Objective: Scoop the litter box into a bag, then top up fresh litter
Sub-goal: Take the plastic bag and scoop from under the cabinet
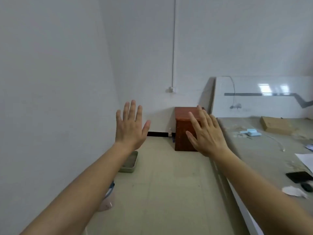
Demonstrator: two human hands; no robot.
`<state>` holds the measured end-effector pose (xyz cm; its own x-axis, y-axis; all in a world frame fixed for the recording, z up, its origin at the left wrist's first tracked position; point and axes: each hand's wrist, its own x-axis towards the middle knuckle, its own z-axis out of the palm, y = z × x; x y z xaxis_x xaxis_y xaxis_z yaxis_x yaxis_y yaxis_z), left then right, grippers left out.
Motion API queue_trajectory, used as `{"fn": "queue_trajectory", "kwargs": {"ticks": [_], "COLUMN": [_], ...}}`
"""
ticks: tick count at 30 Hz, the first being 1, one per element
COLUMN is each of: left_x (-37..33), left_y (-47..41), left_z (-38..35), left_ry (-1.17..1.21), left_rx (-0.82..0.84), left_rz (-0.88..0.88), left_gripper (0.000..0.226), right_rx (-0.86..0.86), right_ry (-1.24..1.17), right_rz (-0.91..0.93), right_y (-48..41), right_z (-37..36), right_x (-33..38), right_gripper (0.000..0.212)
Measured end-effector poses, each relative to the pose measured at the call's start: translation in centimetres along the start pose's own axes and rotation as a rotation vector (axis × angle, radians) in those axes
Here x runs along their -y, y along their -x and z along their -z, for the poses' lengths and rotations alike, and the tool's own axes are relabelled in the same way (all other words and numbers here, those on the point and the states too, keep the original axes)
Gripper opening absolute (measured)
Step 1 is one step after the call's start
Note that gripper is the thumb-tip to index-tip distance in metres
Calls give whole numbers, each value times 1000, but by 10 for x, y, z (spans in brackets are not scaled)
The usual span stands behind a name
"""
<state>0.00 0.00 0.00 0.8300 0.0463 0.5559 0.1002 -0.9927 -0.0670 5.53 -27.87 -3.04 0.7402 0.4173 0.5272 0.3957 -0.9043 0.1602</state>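
Observation:
A grey-green litter box (131,164) with pale litter inside lies on the floor against the left wall, partly hidden behind my left forearm. My left hand (130,126) is raised in the air above it, fingers straight and spread, holding nothing. My right hand (207,133) is raised level with it, also spread and empty, in front of a brown cabinet. A pale bag-like object with a blue rim (108,197) shows on the floor under my left forearm, mostly hidden.
A brown wooden cabinet (183,133) stands against the far wall. A long concrete counter (264,153) runs along the right with a cardboard piece (276,125), blue blocks (252,132), papers and dark items. Beige floor (169,184) stretches between wall and counter.

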Motion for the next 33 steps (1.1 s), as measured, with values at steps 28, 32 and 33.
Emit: {"fn": "queue_trajectory", "kwargs": {"ticks": [28, 32, 33], "left_x": [-78, -89, -94], "left_y": [-393, -469, -484], "left_z": [-420, -496, -514], "left_ry": [209, 309, 335], "left_rx": [302, 382, 402], "left_rz": [40, 47, 45], "left_gripper": [73, 75, 72], "right_rx": [464, 538, 547], "right_ry": [-115, -97, -104], "right_rz": [-316, -321, -336], "right_y": [-331, -390, -399], "right_z": [-414, -471, -485], "right_x": [-231, -259, -265], "right_gripper": [68, 65, 64]}}
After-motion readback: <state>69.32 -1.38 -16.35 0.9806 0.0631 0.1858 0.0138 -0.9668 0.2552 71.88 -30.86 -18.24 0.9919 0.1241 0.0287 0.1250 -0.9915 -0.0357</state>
